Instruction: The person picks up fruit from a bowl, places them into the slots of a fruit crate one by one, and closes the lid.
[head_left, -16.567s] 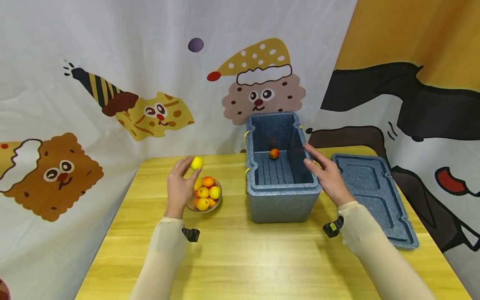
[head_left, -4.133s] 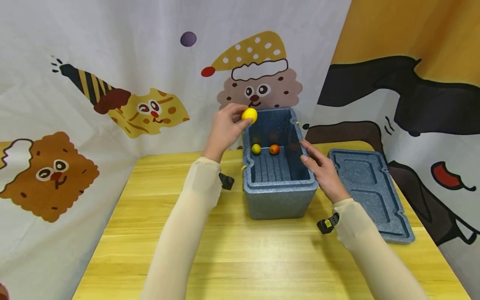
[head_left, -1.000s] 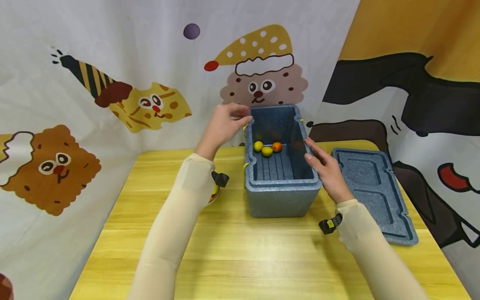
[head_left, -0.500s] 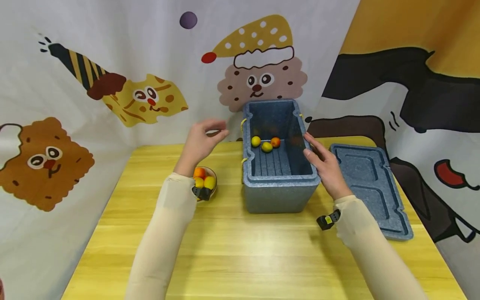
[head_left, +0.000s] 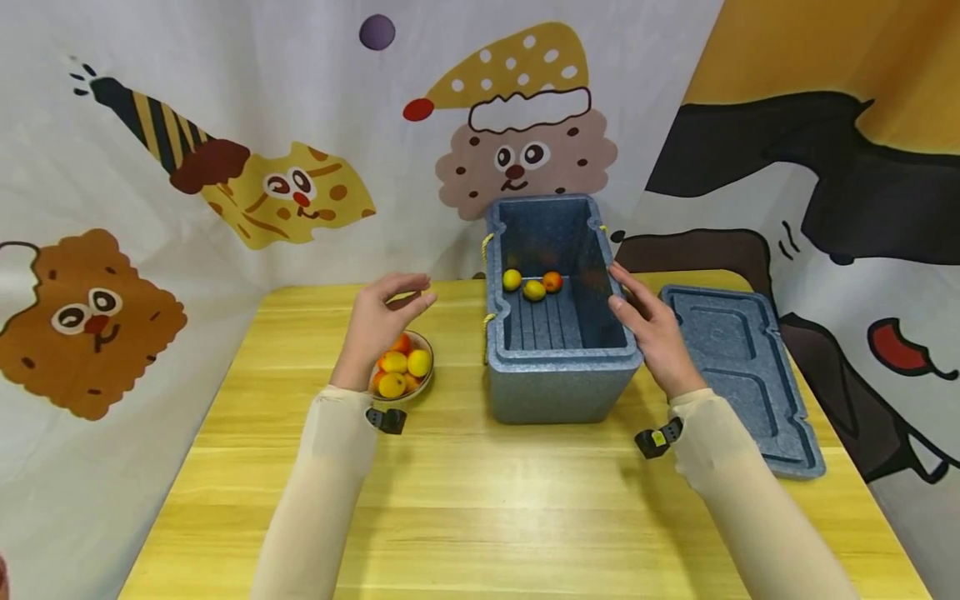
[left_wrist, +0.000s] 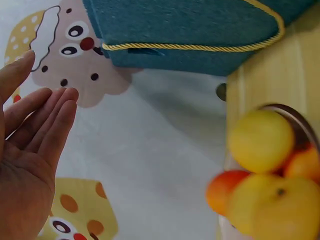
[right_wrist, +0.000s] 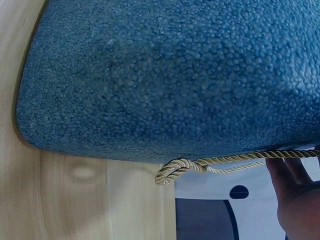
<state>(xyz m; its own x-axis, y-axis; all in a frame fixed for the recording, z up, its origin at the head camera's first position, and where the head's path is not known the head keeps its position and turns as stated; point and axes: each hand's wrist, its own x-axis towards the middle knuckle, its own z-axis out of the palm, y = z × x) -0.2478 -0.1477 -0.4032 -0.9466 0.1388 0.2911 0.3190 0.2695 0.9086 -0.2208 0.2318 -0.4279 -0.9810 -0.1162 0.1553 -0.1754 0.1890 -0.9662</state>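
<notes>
In the head view my left hand hovers just above and left of a bowl, fingers and thumb apart, holding nothing. Small yellow and orange-red fruits fill the bowl, partly covered by the hand. My right hand rests its fairly straight fingers on the right rim of a grey-blue foam box. On the box floor lie two yellow fruits and an orange-red fruit, grouped towards the back. In the right wrist view, fingers are at the yellow rope along the box's outer side.
The box's lid lies flat on the wooden table, right of the box and partly behind the right forearm. A printed curtain hangs behind the table. Another yellow rope runs along the box's left side.
Since the earliest frame, two yellow fruits have come into the box. The left hand has let go of the second and moved left and down to the bowl. The right hand stays at the rim.
</notes>
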